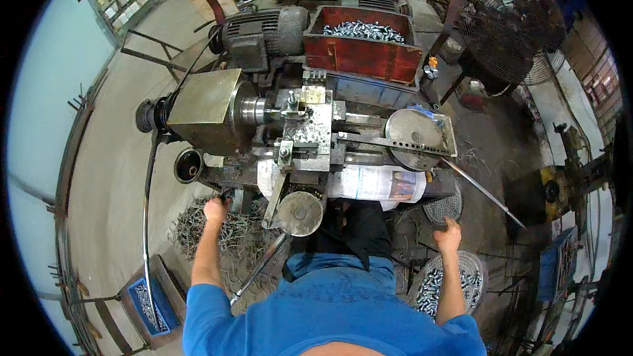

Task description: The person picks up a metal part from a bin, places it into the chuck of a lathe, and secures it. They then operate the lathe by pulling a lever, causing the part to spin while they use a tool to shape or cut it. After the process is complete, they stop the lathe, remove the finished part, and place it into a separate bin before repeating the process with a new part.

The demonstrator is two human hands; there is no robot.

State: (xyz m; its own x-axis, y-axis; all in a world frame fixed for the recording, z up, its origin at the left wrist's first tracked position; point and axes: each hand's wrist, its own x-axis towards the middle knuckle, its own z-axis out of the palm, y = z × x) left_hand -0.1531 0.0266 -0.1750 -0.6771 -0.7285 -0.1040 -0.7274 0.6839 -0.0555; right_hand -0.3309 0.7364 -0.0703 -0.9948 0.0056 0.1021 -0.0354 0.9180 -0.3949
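In front of me stands a small lathe with a spindle chuck (253, 111) and a greasy cross slide (308, 128). My left hand (215, 210) is low at the machine's left front, by a dark part above a heap of metal shavings (221, 231). Its fingers are curled, and whatever they grip is hidden. Out to the right, my right hand (448, 238) hovers over a round basket (483, 275) of small shiny metal parts (435, 287). The fingers are bent in with the thumb raised; anything between them is too small to name.
Long metal levers (484, 194) stick out from the lathe, another lever (148, 224) at left. Behind are a motor (264, 33), a red bin (359, 55) of metal parts and a large fan (511, 16). A blue bin (158, 331) stands lower left. Newspaper (376, 183) lies along the lathe.
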